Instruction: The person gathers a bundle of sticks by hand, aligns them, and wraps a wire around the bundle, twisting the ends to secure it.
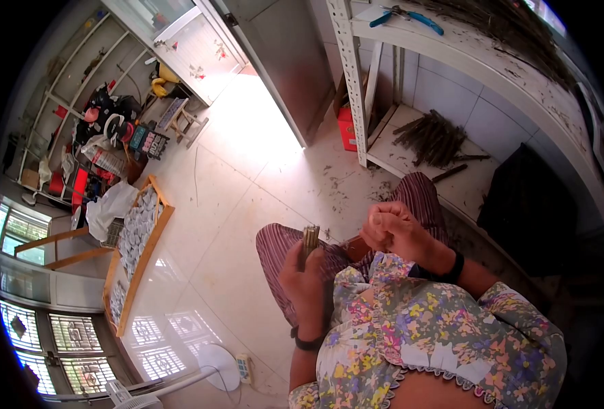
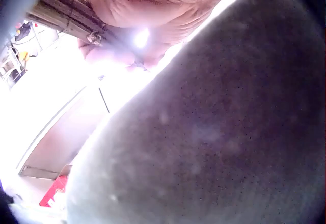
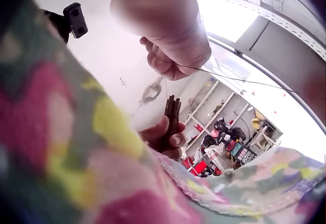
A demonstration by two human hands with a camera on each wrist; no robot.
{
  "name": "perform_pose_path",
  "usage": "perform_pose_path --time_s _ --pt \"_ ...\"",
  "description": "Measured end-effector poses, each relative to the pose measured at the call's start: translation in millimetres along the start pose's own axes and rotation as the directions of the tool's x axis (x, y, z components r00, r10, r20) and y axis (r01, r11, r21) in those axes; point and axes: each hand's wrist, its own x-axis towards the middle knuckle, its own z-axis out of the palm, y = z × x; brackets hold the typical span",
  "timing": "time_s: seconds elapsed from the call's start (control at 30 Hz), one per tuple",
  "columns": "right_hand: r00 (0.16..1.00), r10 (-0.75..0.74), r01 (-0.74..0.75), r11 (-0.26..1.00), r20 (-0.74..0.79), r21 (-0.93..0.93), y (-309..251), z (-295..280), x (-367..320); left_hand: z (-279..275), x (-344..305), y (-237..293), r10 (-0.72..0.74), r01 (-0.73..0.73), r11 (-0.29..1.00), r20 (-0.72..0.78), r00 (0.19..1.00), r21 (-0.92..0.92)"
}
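My left hand (image 1: 302, 279) grips a small upright bundle of brown sticks (image 1: 311, 237), its thumb and fingers round the lower part. Close up in the left wrist view, the sticks (image 2: 66, 12) lie against the fingers, and glare washes out part of the hand. To the right and a little higher, my right hand (image 1: 394, 228) has its fingers curled in front of the knee. A thin dark thread (image 3: 244, 80) runs out of those curled fingers in the right wrist view, with a fine strand down toward the bundle (image 3: 173, 107).
More cut sticks (image 1: 431, 140) are heaped on the low shelf, beside a black bag-like object (image 1: 528, 211). Blue-handled pliers (image 1: 408, 19) lie on the upper shelf (image 1: 452, 51). To the left stand a wooden-framed tray (image 1: 153, 238) and a white fan (image 1: 217, 368).
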Motion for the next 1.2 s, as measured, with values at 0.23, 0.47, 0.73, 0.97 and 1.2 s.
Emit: perform_pose_path --time_s 0.23,0.47,0.73,0.97,1.2 --pt "0.994 0.01 -0.008 1.0 -0.111 0.023 0.5 -11.6 3.0 -3.7 2.7 9.9 -0.218 0.269 0.91 0.186 0.958 -0.316" --pt "0.994 -0.009 0.01 1.0 -0.11 0.011 2.8 -17.0 2.7 -4.4 4.3 10.0 -0.167 0.257 0.885 0.251 0.953 -0.388" --pt "0.993 0.007 -0.007 1.0 -0.118 0.0 3.0 -16.2 2.3 -2.2 4.7 11.7 -0.253 0.33 0.785 0.216 0.943 -0.525" --pt "0.991 -0.017 0.016 1.0 -0.136 -0.008 2.7 -14.4 2.9 -4.6 10.8 4.9 -0.278 0.328 0.896 0.198 0.94 -0.299" --pt "0.993 0.025 -0.019 0.998 -0.118 0.052 1.3 -12.1 0.5 -1.5 6.6 10.2 -0.255 0.336 0.882 0.265 0.93 -0.331"
